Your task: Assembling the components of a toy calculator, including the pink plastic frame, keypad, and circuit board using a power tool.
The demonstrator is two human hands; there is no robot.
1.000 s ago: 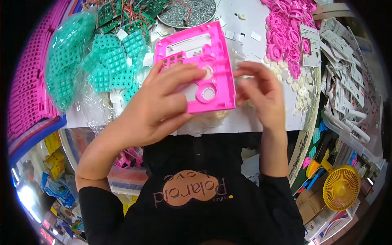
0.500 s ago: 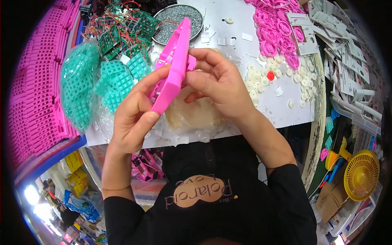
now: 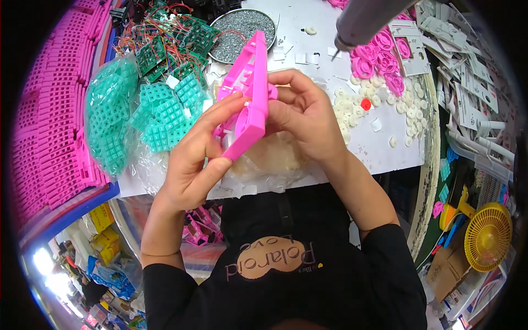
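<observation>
A pink plastic casing [image 3: 254,113] is held up on edge over the table, its ribbed hollow inside facing left. My left hand [image 3: 198,157] is closed on its lower left end, with thumb at the bottom corner and fingers reaching into the hollow. On the other face, my right hand [image 3: 308,121] is closed with thumb and fingers at a small rounded pink part that sticks out beside the casing. Whether that part is separate cannot be made out. Under my hands lies a clear plastic bag [image 3: 269,162] with pale contents.
A grey screwdriver-like tool [image 3: 371,22] hangs at upper right, above pink rings [image 3: 379,52] and white round pieces [image 3: 352,110]. At left are teal keypads [image 3: 159,118], wired green circuit boards [image 3: 192,36], a dish of screws [image 3: 242,38] and stacked pink panels [image 3: 49,115].
The casing and both hands have shifted slightly right, and the casing has turned to show a little more of its lower end. The grey tool has come into view at upper right.
</observation>
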